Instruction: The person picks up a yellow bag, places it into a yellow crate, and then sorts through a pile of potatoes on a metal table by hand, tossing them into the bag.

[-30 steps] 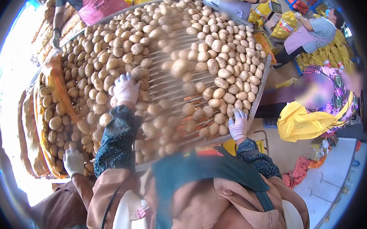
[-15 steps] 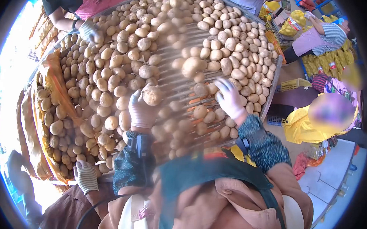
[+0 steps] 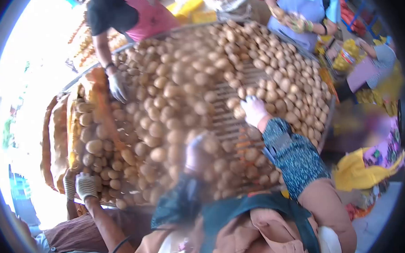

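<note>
A broad slatted sorting table is heaped with potatoes. My right hand, in a pale glove, reaches out over the slats. Its fingers lie on the near side of a group of potatoes and seem spread rather than wrapped round one. Closer to my body, my left hand, gloved too, is smeared by a dirty spot on the lens and by motion. A blurred potato is right beside its fingertips; whether that hand holds it I cannot make out.
A co-worker's gloved hand touches potatoes at the far left. Another person's striped gloves grip the left edge by an orange mesh sack. One more person in a blue apron stands at the far right corner. Yellow bags are beyond.
My view has shifted left and farther out. My right hand has reached forward onto other potatoes. The potato seen in my left hand before is no longer clearly in it.
</note>
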`<state>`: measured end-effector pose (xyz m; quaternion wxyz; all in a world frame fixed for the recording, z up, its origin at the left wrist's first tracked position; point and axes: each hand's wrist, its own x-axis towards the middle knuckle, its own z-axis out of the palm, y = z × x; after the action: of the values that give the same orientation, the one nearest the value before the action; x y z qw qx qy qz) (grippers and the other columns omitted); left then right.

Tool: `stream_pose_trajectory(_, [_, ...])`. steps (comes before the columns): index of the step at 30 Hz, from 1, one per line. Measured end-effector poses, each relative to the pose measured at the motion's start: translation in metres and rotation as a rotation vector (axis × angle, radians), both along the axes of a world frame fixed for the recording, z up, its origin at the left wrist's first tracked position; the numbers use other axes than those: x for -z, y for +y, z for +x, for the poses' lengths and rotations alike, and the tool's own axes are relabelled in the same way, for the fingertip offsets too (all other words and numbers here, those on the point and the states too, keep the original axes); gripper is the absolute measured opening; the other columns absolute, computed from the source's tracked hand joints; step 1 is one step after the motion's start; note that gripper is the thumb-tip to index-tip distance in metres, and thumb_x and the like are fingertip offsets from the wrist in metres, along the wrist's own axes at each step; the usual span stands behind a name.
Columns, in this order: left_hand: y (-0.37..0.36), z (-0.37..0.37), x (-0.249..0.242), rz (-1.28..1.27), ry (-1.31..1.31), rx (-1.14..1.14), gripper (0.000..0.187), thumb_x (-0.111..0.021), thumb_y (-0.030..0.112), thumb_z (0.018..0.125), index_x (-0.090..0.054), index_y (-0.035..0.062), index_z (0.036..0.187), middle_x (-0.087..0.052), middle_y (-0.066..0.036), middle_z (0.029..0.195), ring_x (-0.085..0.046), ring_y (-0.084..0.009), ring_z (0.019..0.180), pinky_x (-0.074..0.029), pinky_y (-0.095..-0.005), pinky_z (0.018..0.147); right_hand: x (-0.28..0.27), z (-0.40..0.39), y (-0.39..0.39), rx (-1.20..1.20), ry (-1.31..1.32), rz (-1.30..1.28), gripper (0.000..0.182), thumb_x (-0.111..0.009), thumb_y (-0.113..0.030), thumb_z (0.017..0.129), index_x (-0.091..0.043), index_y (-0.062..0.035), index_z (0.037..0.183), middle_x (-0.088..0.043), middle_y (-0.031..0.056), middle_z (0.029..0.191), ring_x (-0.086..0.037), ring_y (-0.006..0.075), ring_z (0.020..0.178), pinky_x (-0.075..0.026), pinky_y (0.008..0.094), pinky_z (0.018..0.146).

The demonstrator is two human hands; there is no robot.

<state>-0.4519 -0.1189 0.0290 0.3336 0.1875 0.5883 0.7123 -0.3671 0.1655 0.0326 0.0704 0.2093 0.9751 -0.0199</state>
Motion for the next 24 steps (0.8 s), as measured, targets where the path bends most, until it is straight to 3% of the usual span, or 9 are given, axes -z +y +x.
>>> stream_pose_trajectory(1, [0.008,0.002,-0.022,0.224,-0.856,-0.119,0.033,-0.060,0.032,0.098,-0.065,0.0047,0.115,-0.068,-0.008,0.109,-0.065,-0.0241,0.102,-0.057,-0.0402,0.085,0.020,0.008,0.006,0.027,0.112,-0.107,0.037,-0.067,-0.012,0.078,-0.068,-0.0125,0.115,-0.065,0.0123,0.116,-0.063,0.0332,0.111,-0.053,0.0448,0.093])
stream_pose_trajectory(3, [0.010,0.003,-0.044,0.284,-0.994,0.042,0.034,-0.058,0.038,0.099,-0.065,0.0064,0.111,-0.068,-0.009,0.107,-0.065,-0.0240,0.101,-0.057,-0.0393,0.084,0.039,0.024,0.015,-0.058,0.201,-0.149,0.042,-0.071,-0.016,0.076,-0.067,-0.0110,0.117,-0.068,0.0145,0.116,-0.064,0.0337,0.112,-0.053,0.0440,0.095])
stream_pose_trajectory(5, [0.012,0.014,-0.062,0.224,-0.950,-0.014,0.032,-0.060,0.037,0.099,-0.065,0.0071,0.108,-0.068,-0.009,0.106,-0.065,-0.0236,0.099,-0.058,-0.0388,0.084,-0.006,0.042,-0.008,0.085,0.167,-0.316,0.042,-0.072,-0.018,0.081,-0.066,-0.0091,0.122,-0.071,0.0149,0.115,-0.067,0.0309,0.109,-0.053,0.0422,0.096])
stream_pose_trajectory(7, [0.016,0.026,-0.073,0.121,-0.943,-0.123,0.028,-0.065,0.031,0.096,-0.064,0.0081,0.111,-0.069,-0.009,0.111,-0.065,-0.0251,0.104,-0.058,-0.0407,0.088,-0.014,0.066,-0.023,0.323,0.374,-0.923,0.038,-0.073,-0.022,0.088,-0.065,-0.0062,0.122,-0.071,0.0123,0.115,-0.067,0.0252,0.106,-0.056,0.0384,0.090])
stream_pose_trajectory(10, [0.016,0.029,-0.047,0.091,-0.968,-0.052,0.027,-0.066,0.023,0.095,-0.064,0.0073,0.117,-0.067,-0.012,0.116,-0.065,-0.0271,0.107,-0.056,-0.0453,0.092,0.010,0.100,-0.040,0.651,0.774,-1.860,0.043,-0.073,-0.027,0.094,-0.061,-0.0023,0.128,-0.068,0.0098,0.117,-0.066,0.0187,0.106,-0.058,0.0336,0.081])
stream_pose_trajectory(13, [0.031,0.039,-0.040,0.108,-0.962,0.043,0.030,-0.066,0.017,0.093,-0.064,0.0064,0.121,-0.066,-0.014,0.118,-0.064,-0.0281,0.107,-0.055,-0.0476,0.095,-0.029,0.138,-0.075,0.665,0.883,-2.364,0.049,-0.074,-0.022,0.093,-0.057,-0.0028,0.134,-0.070,0.0099,0.118,-0.068,0.0227,0.105,-0.060,0.0378,0.084])
stream_pose_trajectory(15, [0.036,0.050,-0.043,0.084,-0.881,0.129,0.031,-0.066,0.016,0.093,-0.064,0.0053,0.122,-0.066,-0.014,0.119,-0.064,-0.0277,0.107,-0.054,-0.0476,0.097,-0.025,0.159,-0.090,0.661,0.826,-2.407,0.057,-0.075,-0.019,0.091,-0.052,-0.0022,0.139,-0.066,0.0086,0.123,-0.066,0.0213,0.109,-0.058,0.0344,0.090])
stream_pose_trajectory(17, [0.039,0.064,-0.048,0.061,-0.789,0.188,0.032,-0.066,0.015,0.093,-0.064,0.0042,0.123,-0.066,-0.014,0.118,-0.064,-0.0269,0.107,-0.054,-0.0468,0.099,-0.047,0.168,-0.110,0.562,0.847,-2.102,0.061,-0.075,-0.020,0.090,-0.049,-0.0028,0.142,-0.064,0.0051,0.123,-0.063,0.0174,0.112,-0.054,0.0300,0.095])
stream_pose_trajectory(24, [0.050,0.107,-0.031,0.022,-0.715,0.372,0.041,-0.058,0.023,0.098,-0.057,0.0008,0.132,-0.062,-0.017,0.130,-0.060,-0.0288,0.121,-0.048,-0.0464,0.106,-0.071,0.232,-0.145,0.521,0.964,-2.253,0.063,-0.076,-0.018,0.086,-0.050,-0.0031,0.142,-0.063,0.0047,0.125,-0.061,0.0165,0.115,-0.050,0.0313,0.100])
